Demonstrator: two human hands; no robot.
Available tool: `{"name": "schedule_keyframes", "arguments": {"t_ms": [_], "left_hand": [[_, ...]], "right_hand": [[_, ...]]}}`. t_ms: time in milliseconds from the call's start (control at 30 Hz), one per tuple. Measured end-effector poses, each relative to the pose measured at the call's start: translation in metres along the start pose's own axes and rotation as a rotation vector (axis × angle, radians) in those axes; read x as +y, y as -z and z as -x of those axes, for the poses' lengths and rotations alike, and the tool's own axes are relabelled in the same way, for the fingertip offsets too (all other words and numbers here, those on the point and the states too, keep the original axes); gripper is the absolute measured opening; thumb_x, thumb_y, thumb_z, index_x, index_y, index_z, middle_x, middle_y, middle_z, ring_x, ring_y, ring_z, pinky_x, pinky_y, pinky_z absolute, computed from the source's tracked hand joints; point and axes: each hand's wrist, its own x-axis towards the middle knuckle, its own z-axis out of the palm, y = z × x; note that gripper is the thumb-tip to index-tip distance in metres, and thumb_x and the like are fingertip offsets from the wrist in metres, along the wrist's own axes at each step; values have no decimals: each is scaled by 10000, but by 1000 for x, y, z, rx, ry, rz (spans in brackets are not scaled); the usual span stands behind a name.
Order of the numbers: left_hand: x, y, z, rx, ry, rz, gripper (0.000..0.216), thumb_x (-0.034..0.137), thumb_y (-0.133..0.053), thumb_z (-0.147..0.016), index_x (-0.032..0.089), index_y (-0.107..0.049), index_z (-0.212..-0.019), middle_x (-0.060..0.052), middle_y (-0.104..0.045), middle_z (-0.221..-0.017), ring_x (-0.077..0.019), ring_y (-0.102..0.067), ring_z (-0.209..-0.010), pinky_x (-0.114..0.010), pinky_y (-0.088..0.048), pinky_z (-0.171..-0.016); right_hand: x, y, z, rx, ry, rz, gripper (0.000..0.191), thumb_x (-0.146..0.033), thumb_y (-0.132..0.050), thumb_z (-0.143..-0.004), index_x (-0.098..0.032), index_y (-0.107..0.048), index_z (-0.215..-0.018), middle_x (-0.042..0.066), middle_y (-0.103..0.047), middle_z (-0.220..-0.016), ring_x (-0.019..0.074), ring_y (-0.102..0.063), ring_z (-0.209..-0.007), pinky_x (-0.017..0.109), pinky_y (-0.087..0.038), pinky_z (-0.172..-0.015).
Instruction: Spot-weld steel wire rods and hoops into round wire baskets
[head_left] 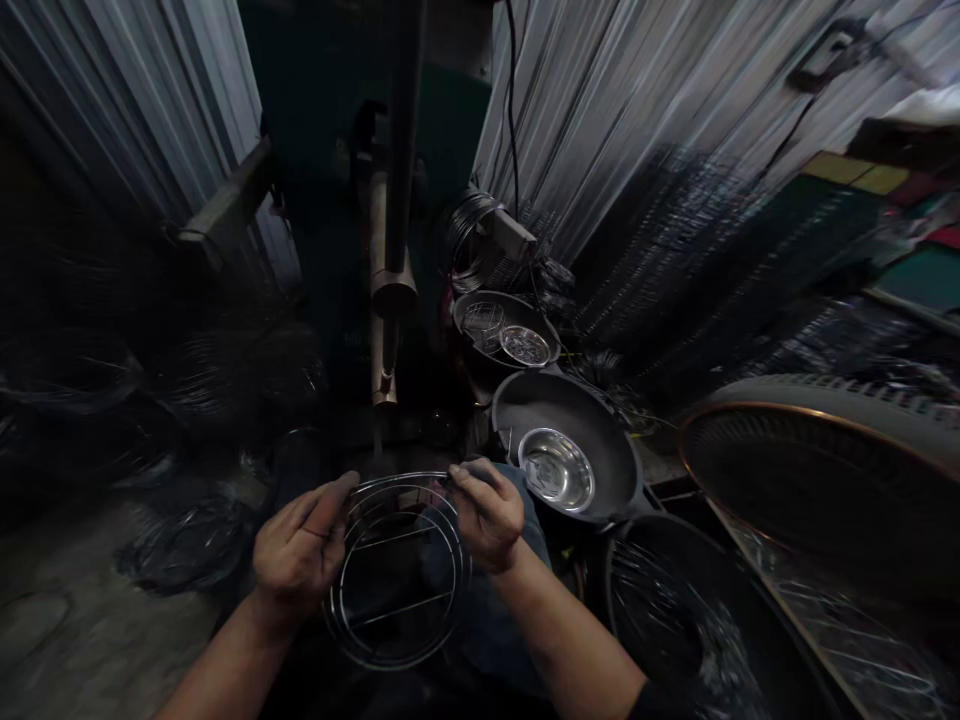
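Note:
A round wire frame [397, 570] made of rings and straight cross wires is held flat in front of me, over my lap. My left hand [300, 545] pinches its left rim with fingers closed. My right hand [487, 510] grips the upper right rim, fingers curled on the wire. Just beyond the frame's far edge stands a vertical machine column [390, 290] with a small tip pointing down at the frame.
A dark pan [600, 450] holding a shiny steel bowl [559, 470] sits to the right. Behind it another pan [472, 310] holds small wire parts. Coils of wire [195, 540] lie on the floor at left. A large round tray [825, 480] and a tub of wire pieces [690, 620] fill the right.

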Motion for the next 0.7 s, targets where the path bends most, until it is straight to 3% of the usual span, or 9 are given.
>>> {"name": "schedule_keyframes", "arguments": {"t_ms": [200,333,433,533,700], "left_hand": [[1,-2,1,12,0,21,447,70,-590,-820,189,-570,-1251,-57,-713,-962,-160,-679,-798,-263,-549,-728],[-9,-11,-13,-17,41,-11,321,78,-583,-826,145,-635,-1136,-65,-724,-929,-155,-685,-777,-241,-539,-716],[-23,-22,-34,-70,222,46,191,198,-548,-873,132,-699,-971,-69,-732,-897,-161,-692,-754,-234,-540,-682],[-33,-27,-58,-120,388,120,257,297,-522,-884,147,-720,-820,-61,-736,-886,-164,-696,-763,-229,-548,-691],[-36,-20,-87,-342,724,244,295,359,-521,-835,177,-729,-938,-31,-738,-927,-184,-687,-879,-250,-537,-802]], "right_hand": [[-3,3,-1,26,46,-5,270,-3,-583,-803,-186,-671,-980,47,-625,-775,147,-598,-667,284,-529,-587],[5,-6,-16,-44,-29,24,201,-61,-548,-839,-186,-680,-925,48,-639,-768,145,-616,-670,257,-529,-593],[18,-19,-39,-147,-173,47,158,-118,-546,-843,-185,-689,-838,42,-646,-744,142,-618,-668,243,-519,-619],[30,-32,-64,-230,-296,75,117,-116,-599,-791,-181,-689,-752,32,-652,-712,148,-615,-666,242,-499,-650],[35,-38,-91,-381,-514,91,87,-113,-670,-738,-188,-712,-751,28,-705,-772,167,-649,-724,250,-494,-708]]}}
